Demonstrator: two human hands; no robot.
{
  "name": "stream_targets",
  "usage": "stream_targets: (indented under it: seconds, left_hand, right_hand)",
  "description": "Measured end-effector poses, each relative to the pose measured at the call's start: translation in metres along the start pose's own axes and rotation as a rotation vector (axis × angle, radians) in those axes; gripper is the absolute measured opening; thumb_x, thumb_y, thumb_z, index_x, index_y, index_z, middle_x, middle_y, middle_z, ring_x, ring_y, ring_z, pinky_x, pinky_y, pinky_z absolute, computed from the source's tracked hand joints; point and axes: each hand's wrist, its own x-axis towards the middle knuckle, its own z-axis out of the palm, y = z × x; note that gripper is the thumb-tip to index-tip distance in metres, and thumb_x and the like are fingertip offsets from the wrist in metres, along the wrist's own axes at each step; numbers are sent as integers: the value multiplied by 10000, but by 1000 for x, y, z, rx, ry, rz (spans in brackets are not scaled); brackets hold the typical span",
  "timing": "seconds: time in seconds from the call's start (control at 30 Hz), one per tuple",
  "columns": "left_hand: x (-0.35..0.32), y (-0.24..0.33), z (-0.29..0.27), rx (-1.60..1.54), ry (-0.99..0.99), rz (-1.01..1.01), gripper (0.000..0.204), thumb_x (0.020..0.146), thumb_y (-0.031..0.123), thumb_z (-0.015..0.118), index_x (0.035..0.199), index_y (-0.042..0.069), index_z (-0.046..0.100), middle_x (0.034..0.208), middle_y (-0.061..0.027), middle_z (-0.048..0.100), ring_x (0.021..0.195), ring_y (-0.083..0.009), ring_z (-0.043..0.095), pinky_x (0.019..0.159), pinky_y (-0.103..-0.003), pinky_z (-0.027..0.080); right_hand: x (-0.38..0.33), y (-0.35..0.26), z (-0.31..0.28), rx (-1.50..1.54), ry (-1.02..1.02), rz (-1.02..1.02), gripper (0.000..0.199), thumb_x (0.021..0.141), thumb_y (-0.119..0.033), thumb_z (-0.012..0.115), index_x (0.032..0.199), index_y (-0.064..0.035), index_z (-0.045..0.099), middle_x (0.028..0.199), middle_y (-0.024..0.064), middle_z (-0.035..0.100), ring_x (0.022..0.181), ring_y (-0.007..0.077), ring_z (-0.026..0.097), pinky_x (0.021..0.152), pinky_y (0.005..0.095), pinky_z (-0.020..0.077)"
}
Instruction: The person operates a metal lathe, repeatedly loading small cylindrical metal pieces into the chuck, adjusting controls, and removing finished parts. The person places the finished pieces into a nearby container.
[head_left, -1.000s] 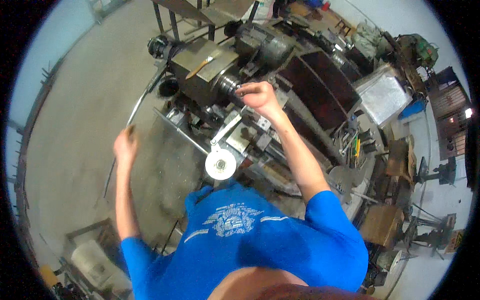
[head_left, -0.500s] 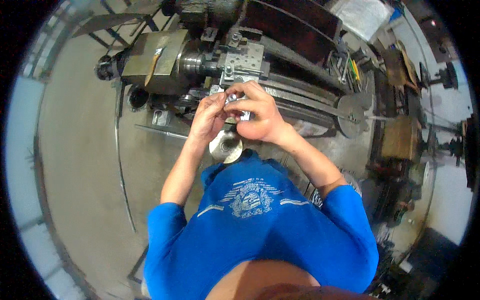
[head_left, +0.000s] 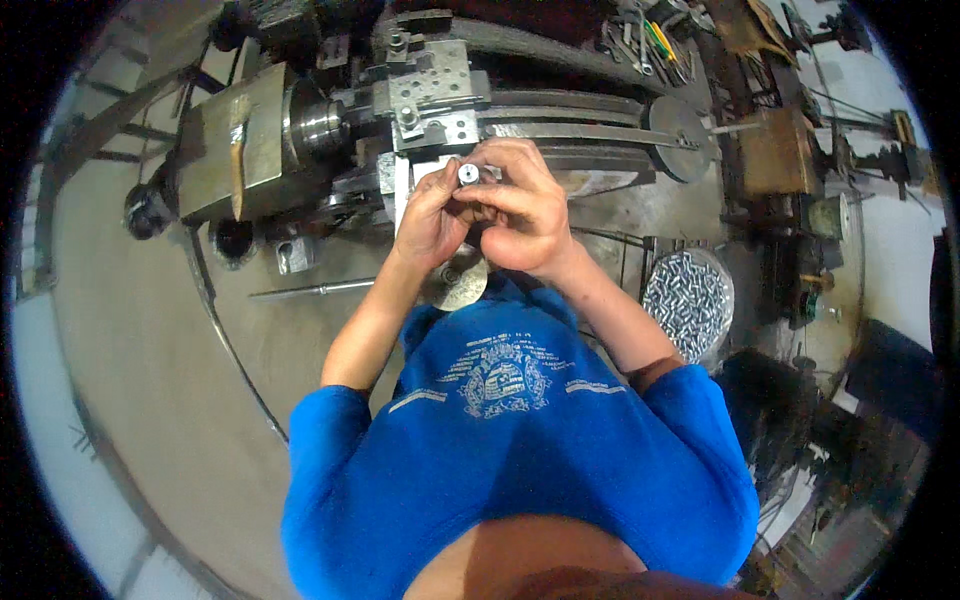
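Both hands, left hand (head_left: 432, 215) and right hand (head_left: 525, 215), were closed together around a small silver metal cylinder (head_left: 468, 174) above the grey lathe's (head_left: 560, 105) front edge.

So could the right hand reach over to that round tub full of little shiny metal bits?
Probably yes. The round tub of small silver metal pieces sits open on the right side, with nothing between it and the right hand. But that hand is busy pinching a small silver metal cylinder together with the left hand.
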Motion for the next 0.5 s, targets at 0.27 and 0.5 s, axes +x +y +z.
stream_targets:
  seconds: [0.27, 0.5]
  left_hand:
    - [2, -2, 10, 60, -86, -99, 371, 879, 297, 403, 842, -46, 539, 702, -135, 563, 603, -206, 558, 588, -294, 481]
    - [-12, -1, 14, 75, -45, -50, 389, 886, 298, 390, 731, -23, 548, 620, -129, 551, 580, -201, 549, 587, -288, 471]
  right_hand:
    - [-6, -8, -10, -61, 29, 25, 360, 428, -91, 538, 770, -11, 616, 920, 149, 551, 881, 327, 500, 780, 399, 398]
    - [-7, -16, -6, 5, 17, 100, 349, 437, 5, 524, 763, -34, 643, 908, 132, 556, 869, 279, 513, 744, 345, 414]
